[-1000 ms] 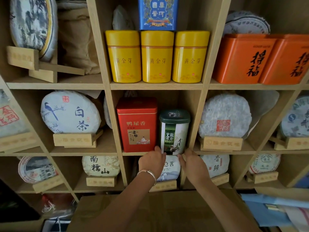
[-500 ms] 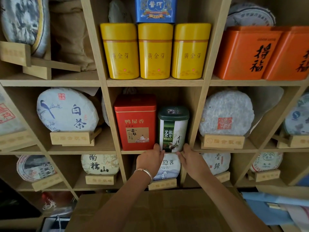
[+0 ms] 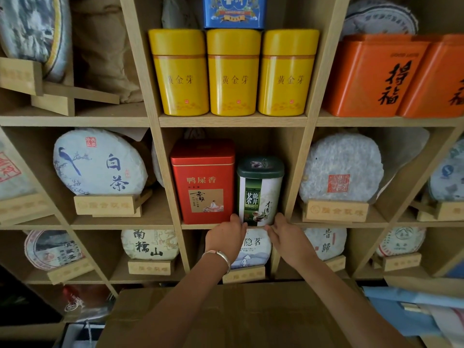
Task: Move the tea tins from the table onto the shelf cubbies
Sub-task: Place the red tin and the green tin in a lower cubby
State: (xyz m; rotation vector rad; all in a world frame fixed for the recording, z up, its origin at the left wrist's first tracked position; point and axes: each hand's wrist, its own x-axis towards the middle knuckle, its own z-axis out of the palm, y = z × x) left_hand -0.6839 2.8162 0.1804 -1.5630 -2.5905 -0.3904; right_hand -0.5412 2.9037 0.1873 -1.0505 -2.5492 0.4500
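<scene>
A green-lidded tea tin (image 3: 259, 192) stands upright in the middle cubby, right of a red tea tin (image 3: 203, 182). My left hand (image 3: 226, 239), with a silver bracelet on its wrist, has its fingertips on the green tin's lower left corner. My right hand (image 3: 286, 237) presses the lower right corner. Both hands hold the tin's base between them at the front edge of the cubby floor (image 3: 195, 226). Three yellow tins (image 3: 233, 74) fill the cubby above, with a blue tin (image 3: 234, 11) on top of them.
Two orange tins (image 3: 376, 76) sit in the upper right cubby. Wrapped round tea cakes on wooden stands (image 3: 100, 164) occupy the neighbouring cubbies and the row below. A brown cardboard box (image 3: 226, 315) lies under my forearms. Blue folded material (image 3: 401, 310) is at the lower right.
Both hands stay at the green tin's base throughout, and the tin keeps its place beside the red tin. Only the view has shifted slightly.
</scene>
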